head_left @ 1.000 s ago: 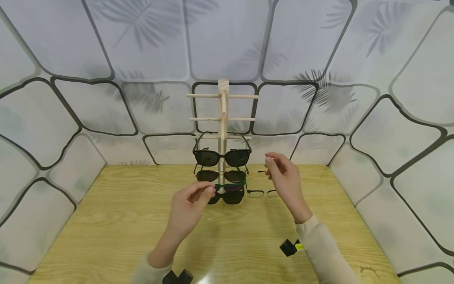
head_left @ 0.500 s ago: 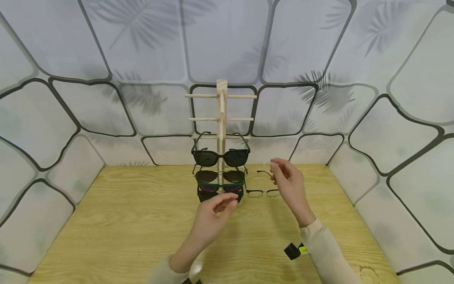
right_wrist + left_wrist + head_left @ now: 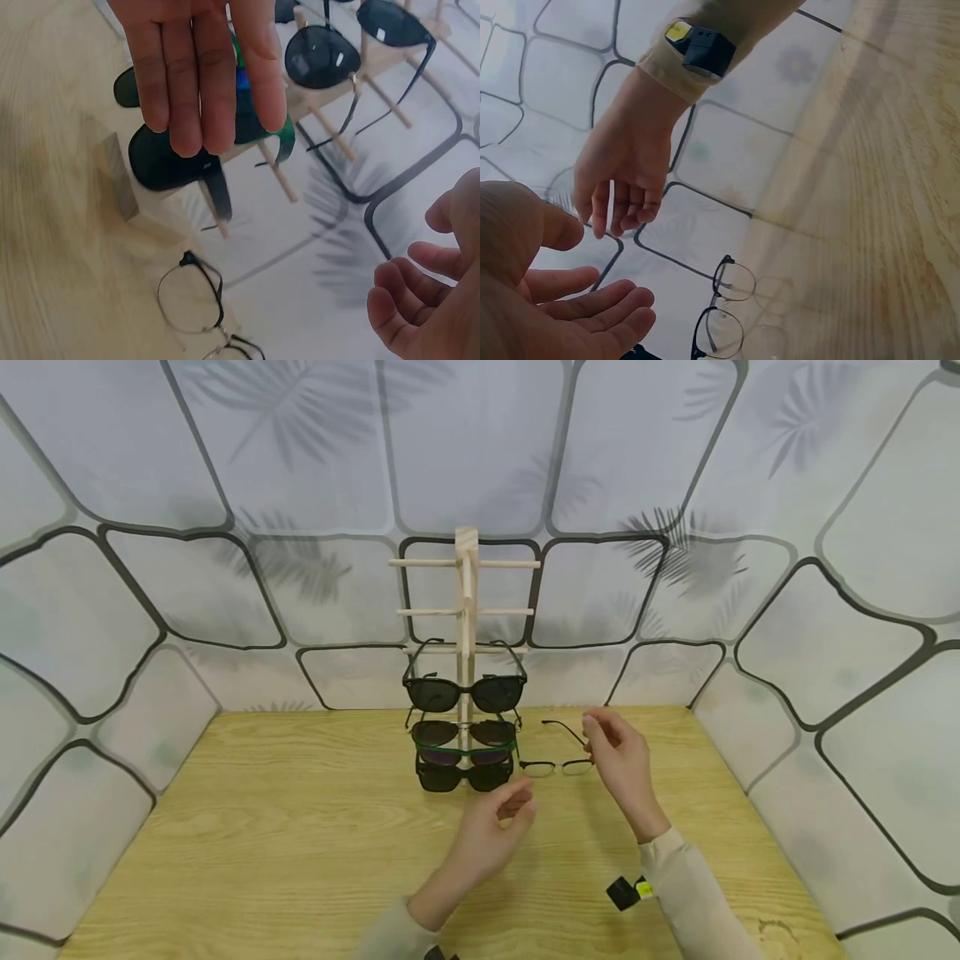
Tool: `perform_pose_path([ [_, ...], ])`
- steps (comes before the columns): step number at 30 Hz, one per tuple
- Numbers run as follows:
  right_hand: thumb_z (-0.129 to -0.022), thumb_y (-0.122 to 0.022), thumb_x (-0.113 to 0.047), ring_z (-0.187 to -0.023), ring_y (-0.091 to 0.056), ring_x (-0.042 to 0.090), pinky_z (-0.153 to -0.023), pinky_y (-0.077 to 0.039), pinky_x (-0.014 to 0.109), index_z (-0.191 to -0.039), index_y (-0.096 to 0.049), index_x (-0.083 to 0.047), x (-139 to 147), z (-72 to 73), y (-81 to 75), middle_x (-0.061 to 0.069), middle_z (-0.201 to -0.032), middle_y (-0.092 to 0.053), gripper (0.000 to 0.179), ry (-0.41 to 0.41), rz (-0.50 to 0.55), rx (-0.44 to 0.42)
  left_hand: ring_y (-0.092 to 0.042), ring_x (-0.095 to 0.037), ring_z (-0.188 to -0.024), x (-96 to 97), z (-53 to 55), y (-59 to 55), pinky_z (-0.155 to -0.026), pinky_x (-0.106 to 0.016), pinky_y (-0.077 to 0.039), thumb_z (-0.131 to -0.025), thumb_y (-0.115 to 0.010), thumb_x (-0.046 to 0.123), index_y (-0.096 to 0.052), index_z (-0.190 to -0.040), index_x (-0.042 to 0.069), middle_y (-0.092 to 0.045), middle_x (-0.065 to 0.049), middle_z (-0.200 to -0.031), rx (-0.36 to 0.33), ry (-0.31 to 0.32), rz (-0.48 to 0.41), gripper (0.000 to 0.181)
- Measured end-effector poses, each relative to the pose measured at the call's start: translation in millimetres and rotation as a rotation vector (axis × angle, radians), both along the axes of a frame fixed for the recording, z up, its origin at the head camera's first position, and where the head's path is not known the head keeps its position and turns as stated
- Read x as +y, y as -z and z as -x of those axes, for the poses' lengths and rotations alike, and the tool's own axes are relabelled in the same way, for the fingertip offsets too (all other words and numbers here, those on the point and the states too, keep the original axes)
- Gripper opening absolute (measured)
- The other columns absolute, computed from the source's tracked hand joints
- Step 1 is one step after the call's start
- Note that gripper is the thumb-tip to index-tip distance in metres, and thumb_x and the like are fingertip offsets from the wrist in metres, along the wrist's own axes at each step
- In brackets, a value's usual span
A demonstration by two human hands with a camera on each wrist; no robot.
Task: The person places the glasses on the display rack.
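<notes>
A pair of clear eyeglasses (image 3: 577, 767) with dark upper rims lies unfolded on the table, right of the rack. My right hand (image 3: 621, 768) is nearest to it, loosely curved above its right side and hiding part of a temple arm. In the right wrist view nothing is between that hand's (image 3: 427, 292) fingers. My left hand (image 3: 491, 831) hovers in front of the rack and holds nothing, its fingers relaxed. The left wrist view has the eyeglasses (image 3: 720, 330) below and beyond both hands, apart from them.
A wooden display rack (image 3: 467, 585) stands at the back, with bare upper pegs. Lower down it carries black sunglasses (image 3: 465, 693), thin-framed sunglasses (image 3: 432, 732), green-rimmed sunglasses (image 3: 440, 757) and another dark pair (image 3: 441, 778). Patterned panels (image 3: 337, 593) enclose the table (image 3: 262, 827).
My left hand has moved right and toward me, uncovering the lowest sunglasses. The right hand has shifted slightly right and down, showing more of the eyeglasses, which stay in place.
</notes>
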State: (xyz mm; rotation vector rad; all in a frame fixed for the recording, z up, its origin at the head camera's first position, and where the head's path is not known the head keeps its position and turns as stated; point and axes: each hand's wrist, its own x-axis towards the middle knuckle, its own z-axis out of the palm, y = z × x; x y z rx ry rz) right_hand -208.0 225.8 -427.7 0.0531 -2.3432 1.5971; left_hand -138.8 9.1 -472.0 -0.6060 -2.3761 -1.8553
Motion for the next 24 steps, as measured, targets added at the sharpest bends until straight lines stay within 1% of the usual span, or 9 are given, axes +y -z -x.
perform_pose_path([
  [1,-0.109,-0.061,-0.031,-0.076,-0.064,0.003,-0.067,-0.056,0.022,-0.131,-0.071,-0.008,2.0,0.9,2.8,0.004,-0.103,-0.072,0.034,0.004,-0.006,-0.009,-0.073,-0.033,-0.113,2.4,1.4,3.7,-0.098,-0.040,-0.060,-0.108,-0.061,0.017,-0.064,-0.141,-0.001,-0.073,-0.018,-0.127,0.007,-0.004,0.011,0.038],
  [5,-0.109,-0.060,-0.034,-0.078,-0.065,0.002,-0.071,-0.056,0.020,-0.134,-0.070,-0.008,8.5,2.8,12.7,0.009,-0.108,-0.073,0.038,0.025,-0.017,-0.046,-0.073,-0.036,-0.114,10.6,6.5,15.2,-0.098,-0.046,-0.060,-0.108,-0.060,0.021,-0.062,-0.143,-0.003,-0.072,-0.022,-0.126,0.052,-0.041,0.068,0.042],
  [8,-0.109,-0.060,-0.035,-0.080,-0.067,0.008,-0.070,-0.055,0.020,-0.132,-0.071,-0.008,11.7,4.9,19.2,0.011,-0.108,-0.073,0.038,0.041,-0.020,-0.060,-0.072,-0.039,-0.115,14.9,9.6,19.6,-0.098,-0.051,-0.059,-0.109,-0.060,0.022,-0.059,-0.145,-0.003,-0.071,-0.025,-0.128,0.070,-0.064,0.093,0.044],
  [13,-0.109,-0.059,-0.037,-0.083,-0.069,0.017,-0.068,-0.054,0.019,-0.130,-0.071,-0.008,17.3,9.0,29.2,0.009,-0.106,-0.072,0.038,0.063,-0.039,-0.082,-0.069,-0.045,-0.118,22.3,16.7,27.1,-0.099,-0.054,-0.058,-0.108,-0.059,0.019,-0.055,-0.149,-0.004,-0.068,-0.030,-0.132,0.053,-0.082,0.102,0.046],
  [17,-0.109,-0.059,-0.037,-0.081,-0.068,0.013,-0.068,-0.054,0.019,-0.132,-0.071,-0.007,21.0,11.7,36.1,0.006,-0.101,-0.072,0.039,0.079,-0.047,-0.113,-0.067,-0.046,-0.122,28.6,21.2,32.8,-0.099,-0.055,-0.057,-0.108,-0.059,0.017,-0.053,-0.150,-0.005,-0.065,-0.033,-0.135,0.031,-0.095,0.115,0.048],
  [20,-0.109,-0.059,-0.036,-0.079,-0.066,0.009,-0.067,-0.053,0.019,-0.132,-0.070,-0.006,23.6,13.4,40.9,0.005,-0.097,-0.071,0.040,0.086,-0.053,-0.134,-0.064,-0.046,-0.127,32.0,23.8,37.4,-0.102,-0.057,-0.055,-0.107,-0.059,0.018,-0.050,-0.152,-0.005,-0.061,-0.032,-0.142,0.002,-0.108,0.130,0.050],
  [21,-0.109,-0.059,-0.036,-0.078,-0.066,0.008,-0.067,-0.053,0.019,-0.132,-0.070,-0.005,24.5,14.0,42.7,0.007,-0.097,-0.072,0.040,0.088,-0.055,-0.139,-0.063,-0.046,-0.129,32.8,24.8,38.8,-0.104,-0.057,-0.055,-0.108,-0.059,0.019,-0.050,-0.153,-0.004,-0.059,-0.031,-0.145,-0.009,-0.111,0.136,0.051],
  [24,-0.109,-0.059,-0.036,-0.080,-0.067,0.014,-0.066,-0.052,0.020,-0.133,-0.069,-0.005,27.0,15.6,47.7,0.017,-0.102,-0.072,0.041,0.097,-0.063,-0.154,-0.062,-0.046,-0.131,35.0,28.1,44.0,-0.106,-0.058,-0.053,-0.108,-0.058,0.020,-0.048,-0.154,-0.005,-0.056,-0.029,-0.150,-0.022,-0.125,0.153,0.053],
])
